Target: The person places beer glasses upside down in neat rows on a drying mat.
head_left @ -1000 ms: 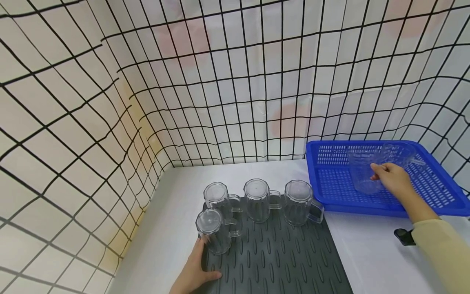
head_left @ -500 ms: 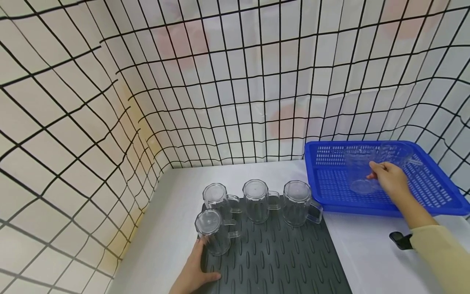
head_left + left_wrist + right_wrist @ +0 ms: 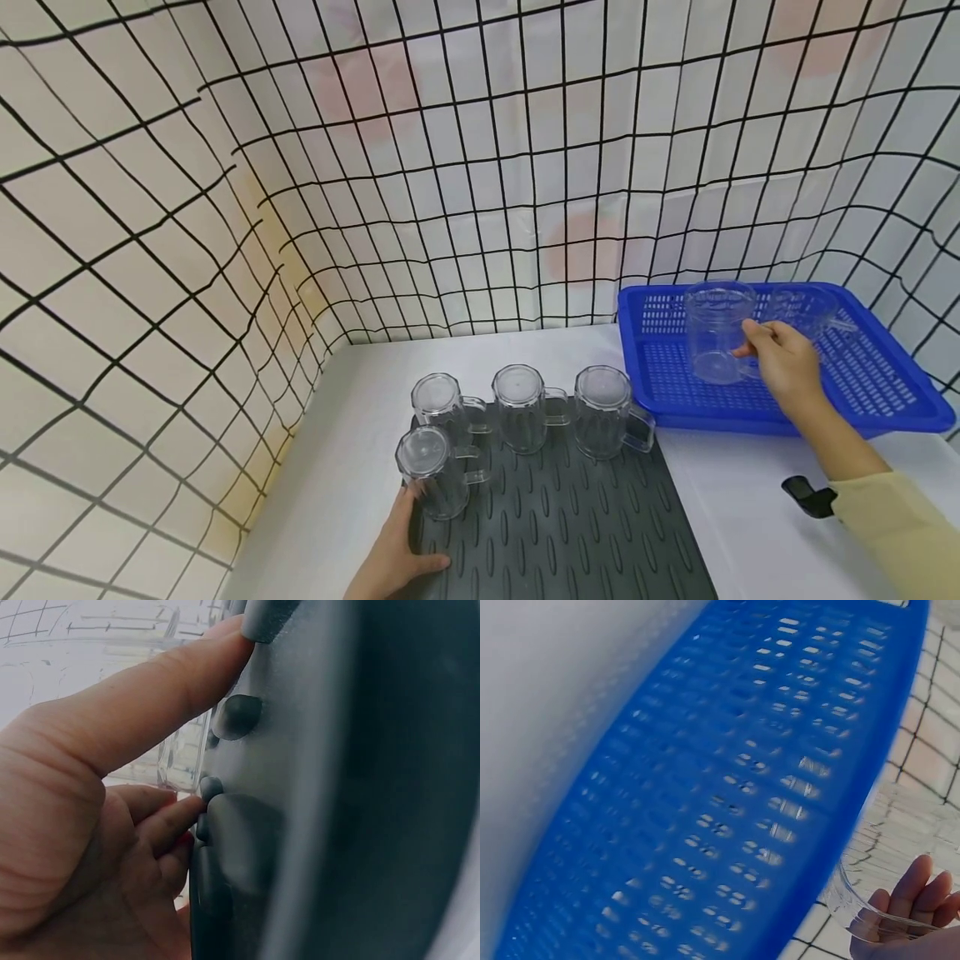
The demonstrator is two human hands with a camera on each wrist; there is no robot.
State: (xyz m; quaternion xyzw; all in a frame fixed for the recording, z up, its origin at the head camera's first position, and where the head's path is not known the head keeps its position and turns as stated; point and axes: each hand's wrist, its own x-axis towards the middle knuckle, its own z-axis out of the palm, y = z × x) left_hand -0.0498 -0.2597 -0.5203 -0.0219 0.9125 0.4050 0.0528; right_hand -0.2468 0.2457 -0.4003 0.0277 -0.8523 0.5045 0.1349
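Observation:
My right hand (image 3: 787,367) pinches the handle of a clear glass mug (image 3: 708,333), held upright over the blue plastic basket (image 3: 637,392). In the right wrist view, curled fingers (image 3: 915,889) show beside the clear glass. Behind that hand, another clear mug (image 3: 806,307) lies in the basket. Several glass mugs stand upside down on the dark ribbed mat (image 3: 570,533). My left hand (image 3: 393,554) rests at the mat's left edge, its thumb on the surface and its fingers beside the nearest mug (image 3: 437,479). In the left wrist view, the thumb (image 3: 150,697) lies straight.
A black wire grid (image 3: 480,192) encloses the white table (image 3: 337,425) at the back and sides. Three upside-down mugs, among them a middle mug (image 3: 520,412) and a right mug (image 3: 603,417), line the mat's far edge. A black strap-like piece (image 3: 808,497) sits by the right sleeve.
My right hand has moved left and slightly up, bringing the glass mug from tilted to upright above the basket. The left hand and the mugs on the mat have stayed put.

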